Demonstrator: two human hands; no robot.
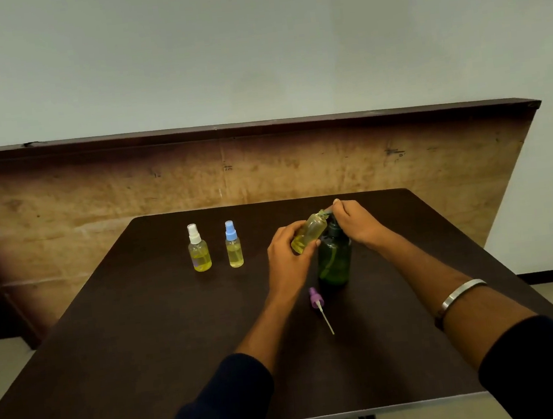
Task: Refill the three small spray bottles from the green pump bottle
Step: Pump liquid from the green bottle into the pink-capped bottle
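Note:
The green pump bottle (pixel 334 261) stands upright on the dark table (pixel 145 344). My right hand (pixel 356 222) rests on top of its pump head, fingers curled over the nozzle. My left hand (pixel 287 253) grips an uncapped small spray bottle (pixel 309 233), tilted with its open mouth at the pump's nozzle; a little yellow liquid lies in it. Its purple spray cap (pixel 315 299) with dip tube lies on the table in front of the green bottle. Two capped small bottles stand to the left: a white-capped one (pixel 198 249) and a blue-capped one (pixel 233 245), both holding yellow liquid.
A brown wooden board (pixel 229 173) stands against the wall behind the table. The table's near edge (pixel 326 417) runs below my forearms. A metal bangle (pixel 460 295) sits on my right wrist.

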